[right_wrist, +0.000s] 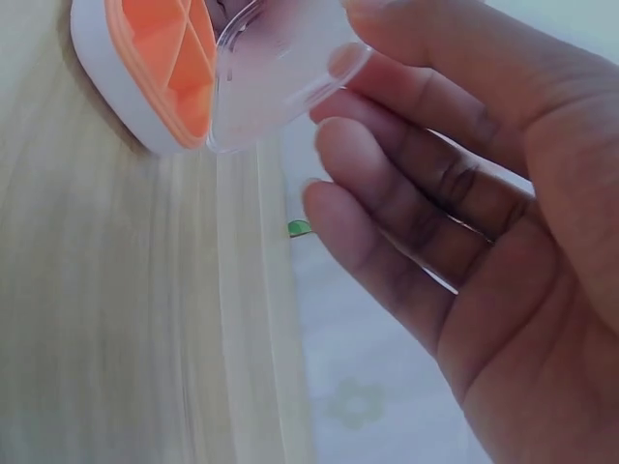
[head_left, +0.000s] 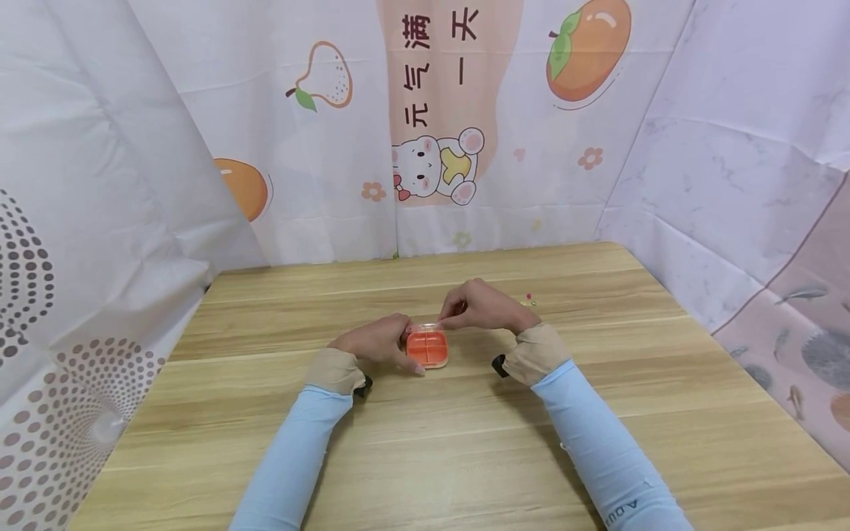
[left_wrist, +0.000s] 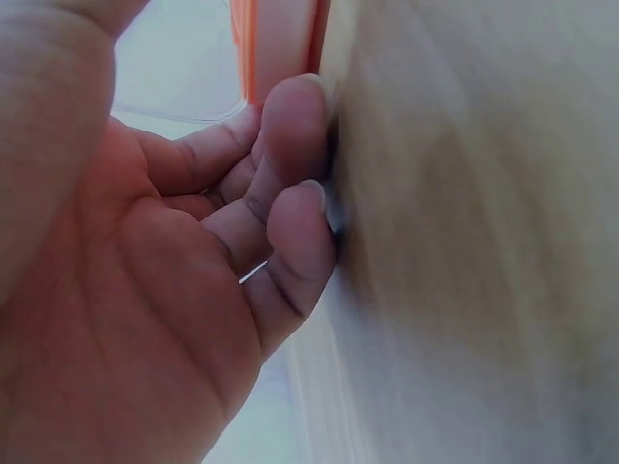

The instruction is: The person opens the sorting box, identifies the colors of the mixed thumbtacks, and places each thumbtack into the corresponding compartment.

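Note:
A small pill box (head_left: 427, 348) with a white outer case and an orange four-part insert sits on the table, its clear lid (right_wrist: 280, 77) swung up. My left hand (head_left: 378, 341) grips the box from its left side, thumb along the near edge and fingers around the far left corner. In the left wrist view the curled fingertips rest by the tabletop beside the orange edge (left_wrist: 276, 48). From the far right, my right hand (head_left: 483, 306) pinches the rim of the lid between thumb and forefinger, other fingers loosely bent. The compartments in sight hold nothing.
Several tiny coloured pieces (head_left: 529, 301), red, yellow and green among them, lie on the wooden table (head_left: 438, 450) beyond my right wrist. Printed cloth (head_left: 319, 147) hangs along the back edge and both sides.

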`<state>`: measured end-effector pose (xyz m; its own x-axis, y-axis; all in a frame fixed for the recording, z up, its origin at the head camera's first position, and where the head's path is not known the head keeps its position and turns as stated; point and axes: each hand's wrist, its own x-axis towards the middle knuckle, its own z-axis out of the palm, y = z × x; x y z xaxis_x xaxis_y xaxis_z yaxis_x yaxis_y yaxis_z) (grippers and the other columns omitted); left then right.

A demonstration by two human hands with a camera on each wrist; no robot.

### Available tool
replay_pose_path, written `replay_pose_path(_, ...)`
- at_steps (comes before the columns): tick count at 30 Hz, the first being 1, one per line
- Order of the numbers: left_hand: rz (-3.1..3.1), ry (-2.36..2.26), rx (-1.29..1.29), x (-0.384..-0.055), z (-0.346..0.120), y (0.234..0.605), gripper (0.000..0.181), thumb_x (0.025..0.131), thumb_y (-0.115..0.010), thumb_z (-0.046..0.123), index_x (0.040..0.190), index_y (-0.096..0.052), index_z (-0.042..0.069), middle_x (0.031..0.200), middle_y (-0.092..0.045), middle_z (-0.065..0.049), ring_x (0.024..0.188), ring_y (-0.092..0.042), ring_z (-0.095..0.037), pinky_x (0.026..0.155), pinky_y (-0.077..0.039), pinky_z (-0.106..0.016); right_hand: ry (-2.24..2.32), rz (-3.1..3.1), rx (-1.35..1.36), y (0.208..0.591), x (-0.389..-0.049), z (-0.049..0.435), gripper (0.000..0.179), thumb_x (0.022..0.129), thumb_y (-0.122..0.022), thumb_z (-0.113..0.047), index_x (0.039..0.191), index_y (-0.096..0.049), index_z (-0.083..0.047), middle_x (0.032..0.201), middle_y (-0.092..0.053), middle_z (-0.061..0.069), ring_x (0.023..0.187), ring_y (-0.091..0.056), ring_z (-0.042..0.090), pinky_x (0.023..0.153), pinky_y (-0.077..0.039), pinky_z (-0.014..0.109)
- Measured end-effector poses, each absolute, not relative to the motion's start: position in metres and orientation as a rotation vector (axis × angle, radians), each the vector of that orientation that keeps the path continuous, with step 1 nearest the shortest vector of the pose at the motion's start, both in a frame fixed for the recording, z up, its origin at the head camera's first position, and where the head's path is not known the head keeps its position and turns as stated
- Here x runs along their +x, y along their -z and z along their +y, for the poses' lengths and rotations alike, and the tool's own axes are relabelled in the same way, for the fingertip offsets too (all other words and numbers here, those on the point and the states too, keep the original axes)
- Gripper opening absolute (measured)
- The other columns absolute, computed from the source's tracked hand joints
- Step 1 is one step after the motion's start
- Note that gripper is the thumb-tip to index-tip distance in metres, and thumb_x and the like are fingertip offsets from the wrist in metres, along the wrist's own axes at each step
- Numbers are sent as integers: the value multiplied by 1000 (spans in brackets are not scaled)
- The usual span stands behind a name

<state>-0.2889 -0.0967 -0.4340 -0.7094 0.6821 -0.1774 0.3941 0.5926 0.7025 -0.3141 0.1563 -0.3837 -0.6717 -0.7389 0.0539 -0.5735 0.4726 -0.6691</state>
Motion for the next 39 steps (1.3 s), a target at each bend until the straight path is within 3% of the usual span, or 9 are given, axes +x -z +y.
replay_pose_path(8, 2338, -944, 957, -291, -97, 436, 35, 77, -91, 32, 98, -69, 14, 77, -65, 7, 69, -51, -6, 68, -46, -25, 1040, 2471, -1104, 387, -318, 159, 5, 89, -81, -27, 89, -80, -22, 86, -76, -7, 78, -69, 10, 72, -56, 26)
replay_pose_path(16, 2253, -1031, 993, -293, -97, 441, 44, 79, -89, 26, 115, -67, 15, 98, -74, 5, 85, -64, -7, 85, -54, -27, 1105, 2456, -1034, 390, -320, 162, 8, 93, -77, -25, 94, -81, -18, 90, -77, -1, 75, -68, 16, 66, -55, 30)
replay_pose_path(22, 2278, -1014, 957, -292, -98, 441, 41, 78, -90, 32, 109, -68, 15, 91, -72, 6, 79, -60, -5, 80, -54, -27, 1220, 2419, -934, 396, -322, 163, 17, 94, -76, -24, 100, -80, -9, 97, -78, 7, 75, -70, 33, 73, -58, 48)
replay_pose_path(27, 2272, -1038, 962, -293, -98, 442, 37, 78, -90, 32, 99, -70, 11, 83, -68, 6, 73, -56, -6, 73, -51, -26, 1300, 2406, -837, 400, -323, 162, 20, 94, -75, -24, 102, -79, -6, 97, -77, 16, 78, -70, 39, 76, -58, 53)
replay_pose_path(33, 2292, -1028, 946, -291, -98, 440, 37, 77, -90, 34, 96, -69, 10, 80, -65, 5, 71, -53, -8, 70, -49, -26, 1343, 2436, -783, 403, -324, 161, 23, 94, -75, -28, 103, -79, -6, 94, -76, 14, 79, -70, 33, 77, -59, 51)
replay_pose_path(39, 2255, -1068, 959, -291, -99, 439, 42, 78, -90, 30, 106, -67, 10, 91, -68, 1, 81, -56, -9, 78, -50, -27, 1357, 2446, -743, 401, -321, 158, 21, 94, -75, -28, 101, -79, -9, 93, -76, 11, 78, -70, 26, 79, -59, 52)
